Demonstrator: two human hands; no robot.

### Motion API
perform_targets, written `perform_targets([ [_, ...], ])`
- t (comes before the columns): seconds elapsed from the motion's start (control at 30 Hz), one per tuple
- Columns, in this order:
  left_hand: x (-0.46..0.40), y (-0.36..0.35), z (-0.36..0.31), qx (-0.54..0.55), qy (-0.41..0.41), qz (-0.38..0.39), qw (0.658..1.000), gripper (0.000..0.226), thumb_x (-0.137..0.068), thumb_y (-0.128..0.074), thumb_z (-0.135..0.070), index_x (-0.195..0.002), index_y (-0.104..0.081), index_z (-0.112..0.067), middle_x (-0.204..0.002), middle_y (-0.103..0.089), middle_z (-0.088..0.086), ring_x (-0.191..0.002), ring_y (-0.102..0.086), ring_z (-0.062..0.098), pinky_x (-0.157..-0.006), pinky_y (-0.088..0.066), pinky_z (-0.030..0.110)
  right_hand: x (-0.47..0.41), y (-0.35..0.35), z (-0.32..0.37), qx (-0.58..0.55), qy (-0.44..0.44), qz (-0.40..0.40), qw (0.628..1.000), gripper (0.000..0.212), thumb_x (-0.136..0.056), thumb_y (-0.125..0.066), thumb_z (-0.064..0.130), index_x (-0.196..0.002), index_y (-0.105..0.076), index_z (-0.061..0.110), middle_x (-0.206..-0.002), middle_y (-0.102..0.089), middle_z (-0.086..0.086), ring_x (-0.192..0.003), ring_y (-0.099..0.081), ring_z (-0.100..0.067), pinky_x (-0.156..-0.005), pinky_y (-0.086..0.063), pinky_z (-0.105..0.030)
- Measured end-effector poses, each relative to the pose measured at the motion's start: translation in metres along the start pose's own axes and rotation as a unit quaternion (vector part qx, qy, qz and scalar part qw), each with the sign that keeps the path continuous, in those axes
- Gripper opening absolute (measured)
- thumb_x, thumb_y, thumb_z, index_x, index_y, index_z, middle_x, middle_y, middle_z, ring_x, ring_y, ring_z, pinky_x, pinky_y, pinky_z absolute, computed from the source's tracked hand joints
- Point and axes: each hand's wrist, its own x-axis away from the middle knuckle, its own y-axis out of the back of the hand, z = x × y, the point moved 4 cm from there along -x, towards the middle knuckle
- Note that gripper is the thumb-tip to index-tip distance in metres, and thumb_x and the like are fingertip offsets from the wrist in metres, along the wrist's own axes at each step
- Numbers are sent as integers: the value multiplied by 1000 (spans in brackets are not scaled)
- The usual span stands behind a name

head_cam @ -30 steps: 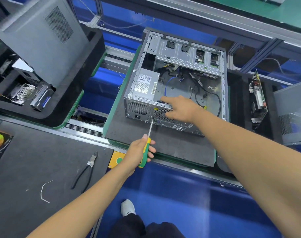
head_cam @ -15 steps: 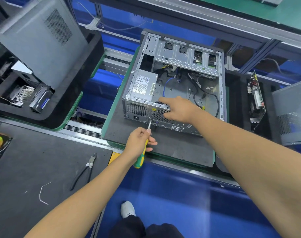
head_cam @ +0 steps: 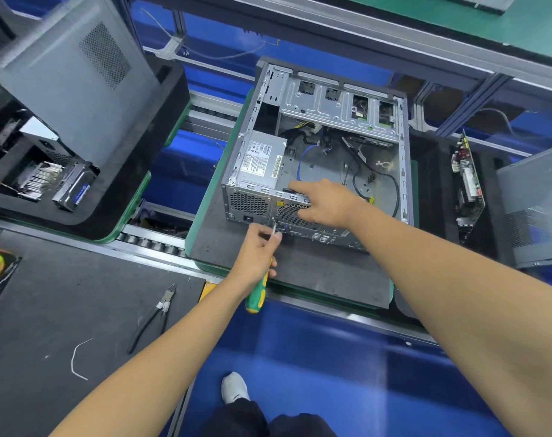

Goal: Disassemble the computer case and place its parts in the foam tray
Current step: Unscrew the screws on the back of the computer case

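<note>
An open grey computer case [head_cam: 337, 102] lies on its side on a dark foam pad [head_cam: 315, 272]. Its power supply [head_cam: 262, 159] sits in the near left corner, with loose cables behind it. My left hand [head_cam: 259, 247] grips a green and yellow screwdriver [head_cam: 257, 294] high up near the shaft; the tip touches the case's rear panel beside the fan grille. My right hand [head_cam: 325, 203] rests on the rear top edge of the case, index finger stretched toward the power supply.
A black foam tray [head_cam: 161, 121] at the left holds a grey side panel [head_cam: 79, 83], a heatsink and a drive. At the right, another foam tray [head_cam: 432, 184] carries a circuit board [head_cam: 467, 184]. Side cutters [head_cam: 155, 313] lie on the dark mat near me.
My left hand has slid up the screwdriver toward the case, bringing the tip to the rear panel. My right hand stays on the case edge.
</note>
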Motion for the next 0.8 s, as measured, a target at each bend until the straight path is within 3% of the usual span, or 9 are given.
perform_targets([
  [0.1, -4, 0, -4, -4, -13, -2, 1000, 21, -102, -62, -26, -104, -54, -7, -77, -52, 10, -53, -66, 23, -60, -63, 46, 0, 0, -1, 0, 2, 0, 1000, 49, -89, -62, 33, -136, -45, 35, -59, -47, 2, -60, -48, -10, -52, -31, -30],
  [0.17, -4, 0, -3, -12, -14, 0, 1000, 19, -104, -58, -26, -103, -59, -7, -77, -56, 11, -62, -73, 30, -64, -64, 43, 0, -1, -1, -1, 2, -1, 1000, 50, -90, -62, 32, -136, -45, 36, -59, -47, 2, -58, -48, -10, -51, -29, -30],
  [0.3, -3, 1, -3, -43, -21, -11, 999, 18, -108, -47, -26, -107, -62, -16, -79, -58, 7, -60, -72, 23, -49, -55, 29, 0, -1, -1, -3, 5, -2, 1000, 51, -89, -62, 33, -136, -43, 40, -59, -48, 1, -60, -50, -12, -51, -30, -30],
  [0.43, -6, 1, -7, -29, -35, -16, 999, 18, -107, -51, -29, -115, -50, -13, -74, -56, 9, -48, -62, 23, -42, -49, 29, 0, -2, -1, 0, 1, 3, 1000, 46, -89, -61, 34, -131, -43, 40, -62, -50, 3, -64, -51, -13, -51, -29, -29],
  [0.6, -14, -4, -13, -15, -27, -23, 999, 24, -104, -56, -35, -111, -53, -12, -67, -67, 6, -38, -57, 26, -42, -52, 35, 0, 0, 0, -12, 0, 0, 1000, 46, -87, -61, 33, -122, -36, 49, -62, -49, 6, -62, -47, -6, -50, -27, -29],
  [0.7, -18, -7, -12, -23, -27, -37, 999, 20, -106, -51, -32, -109, -53, -12, -63, -69, 5, -34, -53, 25, -44, -52, 37, 0, 0, -2, -7, -5, 0, 1000, 47, -87, -61, 33, -128, -41, 45, -63, -50, 5, -63, -46, -6, -51, -28, -29],
  [0.8, -21, -7, -9, -24, -28, -47, 998, 17, -105, -50, -33, -105, -54, -16, -57, -64, 3, -31, -46, 23, -38, -43, 29, 0, -1, -2, -3, -6, 4, 1000, 51, -89, -60, 33, -135, -43, 40, -63, -50, 4, -64, -47, -5, -51, -28, -29],
])
